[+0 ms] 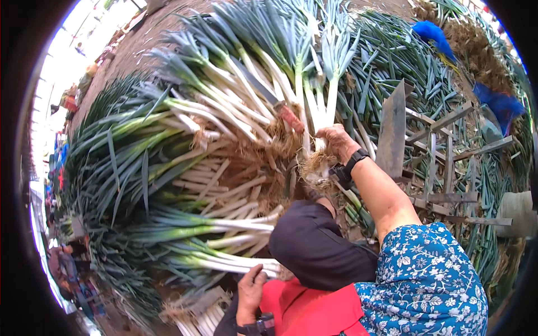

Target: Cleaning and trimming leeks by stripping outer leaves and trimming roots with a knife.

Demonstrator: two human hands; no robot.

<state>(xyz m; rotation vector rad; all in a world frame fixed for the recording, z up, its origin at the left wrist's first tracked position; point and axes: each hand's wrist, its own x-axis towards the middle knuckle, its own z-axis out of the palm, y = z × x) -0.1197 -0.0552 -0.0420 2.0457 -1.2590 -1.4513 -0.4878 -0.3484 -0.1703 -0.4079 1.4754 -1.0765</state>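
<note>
In the upper middle, my right hand (pixel 336 140) is closed around the white stems of a few upright leeks (pixel 332 103), just above their stringy roots (pixel 318 163). Left of it, a knife with a worn red handle (pixel 291 119) lies across other leeks, its long dark blade pointing up and left. My left hand (pixel 250 294) is low, beside my lap, its fingers curled by the white ends of some trimmed-looking leeks (pixel 238 263). Whether anything is in those fingers is hidden. Both wrists wear dark straps.
Piles of leeks (pixel 112 151) surround me on the left and top. To my right stand a broad metal plate (pixel 391 134) and a slatted frame (pixel 445 151), with more leeks behind. Blue plastic bags (pixel 434 36) lie at the far right, near a pale cylindrical container (pixel 514 214).
</note>
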